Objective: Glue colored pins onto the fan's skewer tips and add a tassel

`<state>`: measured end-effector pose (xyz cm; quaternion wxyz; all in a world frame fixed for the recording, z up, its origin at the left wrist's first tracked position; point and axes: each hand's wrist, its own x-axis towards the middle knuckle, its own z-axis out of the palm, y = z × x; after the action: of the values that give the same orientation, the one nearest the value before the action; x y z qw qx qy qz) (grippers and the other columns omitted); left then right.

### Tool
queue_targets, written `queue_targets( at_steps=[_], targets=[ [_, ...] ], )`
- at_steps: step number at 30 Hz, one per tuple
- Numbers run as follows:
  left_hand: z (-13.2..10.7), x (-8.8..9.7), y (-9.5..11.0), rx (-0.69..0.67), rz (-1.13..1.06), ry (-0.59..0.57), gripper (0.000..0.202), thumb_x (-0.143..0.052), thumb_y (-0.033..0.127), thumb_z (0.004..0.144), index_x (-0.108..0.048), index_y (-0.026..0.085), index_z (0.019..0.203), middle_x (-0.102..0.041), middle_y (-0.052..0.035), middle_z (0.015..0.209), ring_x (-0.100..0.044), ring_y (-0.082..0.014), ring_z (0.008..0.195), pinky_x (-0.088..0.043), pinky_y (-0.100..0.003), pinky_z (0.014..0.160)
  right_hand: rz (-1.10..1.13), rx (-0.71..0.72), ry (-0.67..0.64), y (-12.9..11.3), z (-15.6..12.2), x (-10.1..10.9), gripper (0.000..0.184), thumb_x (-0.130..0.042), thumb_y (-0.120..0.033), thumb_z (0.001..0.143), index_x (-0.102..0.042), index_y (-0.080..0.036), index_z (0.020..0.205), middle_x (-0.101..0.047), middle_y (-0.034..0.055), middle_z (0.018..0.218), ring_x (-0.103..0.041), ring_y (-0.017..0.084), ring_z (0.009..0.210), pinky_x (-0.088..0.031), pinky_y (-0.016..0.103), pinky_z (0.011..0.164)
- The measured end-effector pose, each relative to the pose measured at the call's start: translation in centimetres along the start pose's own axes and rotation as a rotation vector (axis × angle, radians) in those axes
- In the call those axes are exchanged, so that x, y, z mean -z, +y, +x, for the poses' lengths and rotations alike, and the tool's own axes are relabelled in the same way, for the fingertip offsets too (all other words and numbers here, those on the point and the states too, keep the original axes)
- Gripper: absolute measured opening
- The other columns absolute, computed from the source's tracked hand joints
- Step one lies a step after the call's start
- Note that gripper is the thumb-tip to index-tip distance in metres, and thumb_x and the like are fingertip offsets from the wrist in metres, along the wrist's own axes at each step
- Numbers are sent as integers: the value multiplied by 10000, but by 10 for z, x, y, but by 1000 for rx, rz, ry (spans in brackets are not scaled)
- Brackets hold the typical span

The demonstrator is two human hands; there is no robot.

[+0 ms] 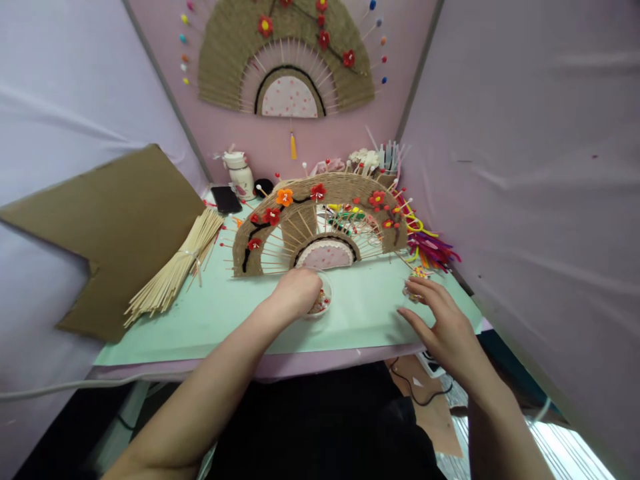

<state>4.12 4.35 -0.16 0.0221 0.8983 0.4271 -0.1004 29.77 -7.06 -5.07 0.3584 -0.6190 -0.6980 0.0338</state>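
Observation:
A fan-shaped craft (320, 223) of woven jute with red and orange flowers stands on the mint-green mat (225, 320). My left hand (297, 292) is curled over a small clear cup of coloured beads (321, 303) just in front of the fan, its fingertips hidden. My right hand (440, 320) lies further right with fingers spread, its fingertips touching another small bead container (416, 279) near the mat's right edge.
A bundle of bamboo sticks (175, 267) and a cardboard sheet (115, 220) lie at the left. Colourful pipe cleaners (430, 243) sit at the right. A phone (226, 199), a white bottle (241, 175) and a larger fan (287, 57) on the wall are behind.

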Motion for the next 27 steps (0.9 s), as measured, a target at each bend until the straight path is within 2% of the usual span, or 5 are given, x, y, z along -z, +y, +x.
queue_targets(
  at_steps=[5,8,13,21,27],
  targets=[
    [4,5,8,46,15,-40,198,-581,118,667,-731,96,794,-712,-198,833,-687,-299,820,-493,-331,691,-41,-16,41,7,1,14,358,-516,-408,920,-546,-231,1229,-537,119,1317,-529,265,1216,-484,454,990],
    [4,6,10,50,-9,11,163,-578,94,663,-722,117,736,-714,-186,819,-684,-269,795,-484,-304,690,-83,-51,77,14,2,23,361,-504,-427,922,-558,-221,1214,-567,127,1285,-556,266,1175,-465,449,992],
    [-1,8,2,7,-102,118,178,-526,89,676,-664,150,582,-690,-139,697,-640,-225,659,-420,-280,593,-131,-211,60,37,5,24,407,-475,-479,913,-586,-180,1166,-653,137,1114,-635,266,987,-498,422,869],
    [-21,7,-22,-4,-765,220,130,-551,229,724,-669,191,764,-686,-7,725,-596,-158,661,-409,-239,620,-455,-321,-133,64,11,3,382,-597,-350,833,-608,-138,1151,-659,159,1043,-616,305,976,-455,398,843],
    [-39,-5,-32,60,-1300,376,173,-658,332,724,-633,166,769,-637,-5,730,-574,-143,678,-448,-250,666,-417,-353,-212,67,24,-7,335,-561,-278,822,-624,-102,1100,-672,162,981,-634,278,933,-451,347,822]
  ],
)
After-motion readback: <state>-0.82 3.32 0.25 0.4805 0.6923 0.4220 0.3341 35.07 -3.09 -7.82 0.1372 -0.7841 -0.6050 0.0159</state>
